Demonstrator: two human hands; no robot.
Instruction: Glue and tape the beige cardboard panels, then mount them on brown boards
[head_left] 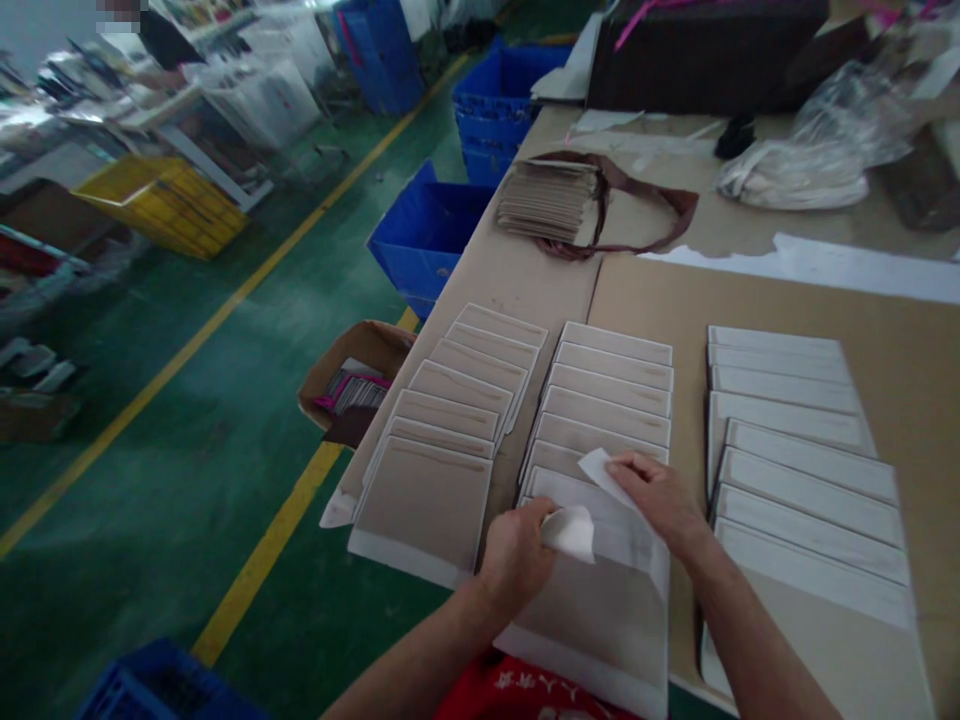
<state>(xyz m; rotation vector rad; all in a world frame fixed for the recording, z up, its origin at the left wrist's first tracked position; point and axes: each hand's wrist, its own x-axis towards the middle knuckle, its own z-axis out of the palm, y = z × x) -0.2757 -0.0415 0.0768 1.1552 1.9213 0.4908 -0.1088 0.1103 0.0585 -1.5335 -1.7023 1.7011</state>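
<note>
My left hand [519, 548] is closed on one curled edge of a white paper sheet [611, 515]. With thumb and fingers, my right hand [654, 490] pinches its other upper corner, which is lifted. Beneath the sheet lies the nearest tan panel [600, 610] of the middle overlapping row. A second row of tan panels [427, 490] fans out left of my left hand. To the right of my right hand is a third row, with paler panels [810, 500]. Whether the sheet is attached to the panel, I cannot tell.
On the cardboard-covered table [675, 285] sit a stack of brown pieces [547, 200], a brown strap [660, 205] and a clear plastic bag [817, 150]. Blue bins [427, 235] and an open cardboard box [360, 370] stand along its left side. A person [161, 35] is far off.
</note>
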